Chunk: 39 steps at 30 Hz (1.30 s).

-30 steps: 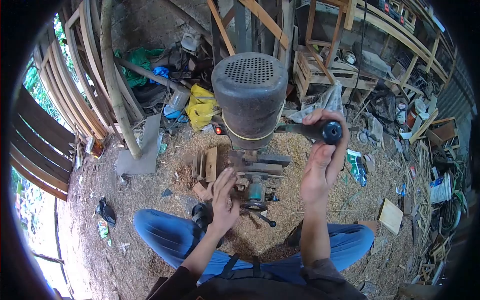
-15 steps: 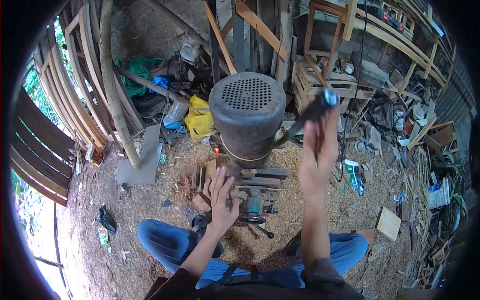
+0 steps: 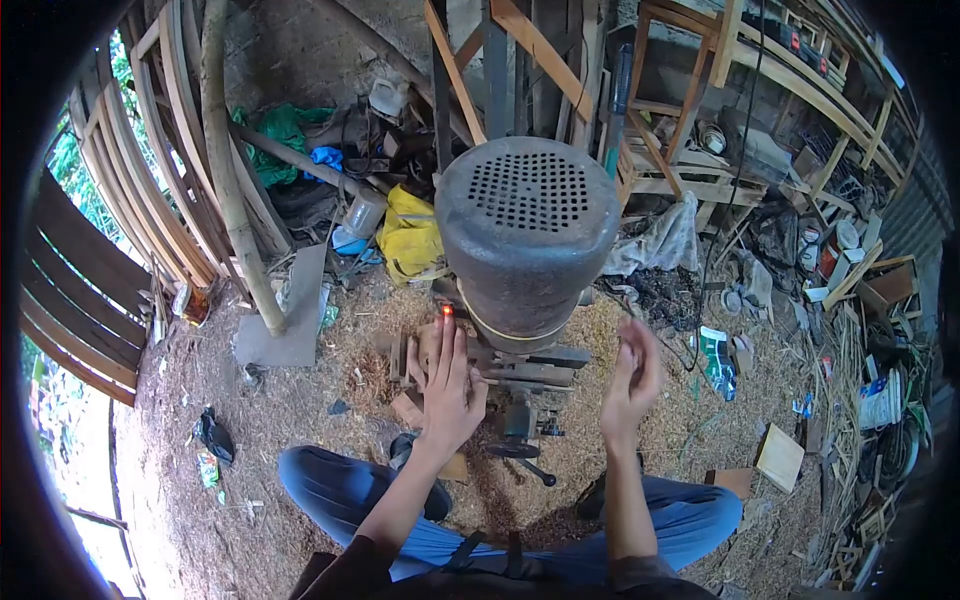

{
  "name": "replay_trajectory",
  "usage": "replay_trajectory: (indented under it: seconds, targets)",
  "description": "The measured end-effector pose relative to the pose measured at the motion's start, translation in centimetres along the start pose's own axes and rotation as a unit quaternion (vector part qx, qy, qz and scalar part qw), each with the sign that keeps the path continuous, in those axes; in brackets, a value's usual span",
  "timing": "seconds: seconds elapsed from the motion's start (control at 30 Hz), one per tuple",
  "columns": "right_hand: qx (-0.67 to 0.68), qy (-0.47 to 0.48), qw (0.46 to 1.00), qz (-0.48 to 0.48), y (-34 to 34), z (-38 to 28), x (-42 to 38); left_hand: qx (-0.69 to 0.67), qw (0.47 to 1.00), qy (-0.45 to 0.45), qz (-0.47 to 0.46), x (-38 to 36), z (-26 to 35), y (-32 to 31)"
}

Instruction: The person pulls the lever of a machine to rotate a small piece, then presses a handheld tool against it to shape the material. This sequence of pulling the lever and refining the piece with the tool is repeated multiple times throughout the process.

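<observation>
Soft daylight from left – overexposed there; fisheye vignette, edges warped; right hand [image 3: 628, 380] motion-blurred

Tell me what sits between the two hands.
In the head view, the drill press's vise and its crank sit between the left hand and the right hand.

The round perforated grey metal motor housing [image 3: 527, 230] stands above the metal vise table [image 3: 520, 375]. The left hand [image 3: 447, 385] lies left of it on stacked wooden blocks [image 3: 415, 350]; the right hand [image 3: 630, 385] hangs to its right, over the sawdust-covered floor [image 3: 300, 440].
</observation>
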State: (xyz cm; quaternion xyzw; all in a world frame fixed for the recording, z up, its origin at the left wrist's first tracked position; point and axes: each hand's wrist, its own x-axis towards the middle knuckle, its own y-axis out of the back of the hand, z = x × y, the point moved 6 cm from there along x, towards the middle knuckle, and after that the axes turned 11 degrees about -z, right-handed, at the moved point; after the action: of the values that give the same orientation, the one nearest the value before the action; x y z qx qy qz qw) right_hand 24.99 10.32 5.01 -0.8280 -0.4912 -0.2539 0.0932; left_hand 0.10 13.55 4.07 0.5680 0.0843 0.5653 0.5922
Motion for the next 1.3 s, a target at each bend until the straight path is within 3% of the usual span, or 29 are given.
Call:
replay_trajectory:
  seconds: [0.2,0.4,0.47,0.5,0.6,0.73,0.8,0.83,0.87,1.0,1.13,1.3]
  targets:
    - [-0.084,-0.089,0.991,-0.052,1.0,6.0,-8.0,0.070,0.995,0.020,-0.070,0.5,-0.4,-0.7]
    - [-0.128,-0.123,0.976,-0.128,-0.2,9.4,-12.7,-0.020,0.999,0.016,-0.048,0.0,-0.6,0.7]
    - [-0.133,-0.143,0.963,-0.186,-1.2,11.6,-14.3,-0.005,0.997,-0.036,-0.068,-0.4,-0.4,1.2]
    - [-0.129,-0.227,0.940,-0.221,-1.2,13.4,-15.7,-0.021,0.997,-0.039,-0.056,-1.2,-0.7,0.6]
    - [-0.247,-0.180,0.905,-0.297,-1.2,16.7,-19.7,-0.088,0.990,-0.047,-0.099,-6.2,-2.4,-3.4]
    - [-0.254,-0.225,0.886,-0.317,0.1,20.9,-25.2,-0.118,0.957,-0.034,-0.262,-12.6,-3.8,-9.3]
    - [-0.299,-0.299,0.804,-0.418,0.0,23.6,-28.3,-0.149,0.951,-0.019,-0.271,-13.7,-4.0,-11.0]
    - [-0.284,-0.320,0.769,-0.475,-0.3,25.3,-29.7,-0.168,0.933,-0.018,-0.318,-14.2,-4.0,-12.1]
    - [-0.286,-0.320,0.768,-0.475,-0.6,25.2,-29.6,-0.186,0.913,-0.016,-0.363,-14.7,-4.0,-13.0]
    - [-0.310,-0.288,0.746,-0.515,-1.7,22.9,-30.6,-0.192,0.907,0.009,-0.375,-16.6,-3.9,-13.9]
    - [-0.399,-0.267,0.722,-0.499,-1.7,21.7,-30.3,-0.250,0.907,0.035,-0.338,-16.8,-4.4,-13.4]
    - [-0.446,-0.277,0.679,-0.513,-2.1,22.6,-31.0,-0.220,0.918,0.015,-0.329,-16.7,-4.7,-13.4]
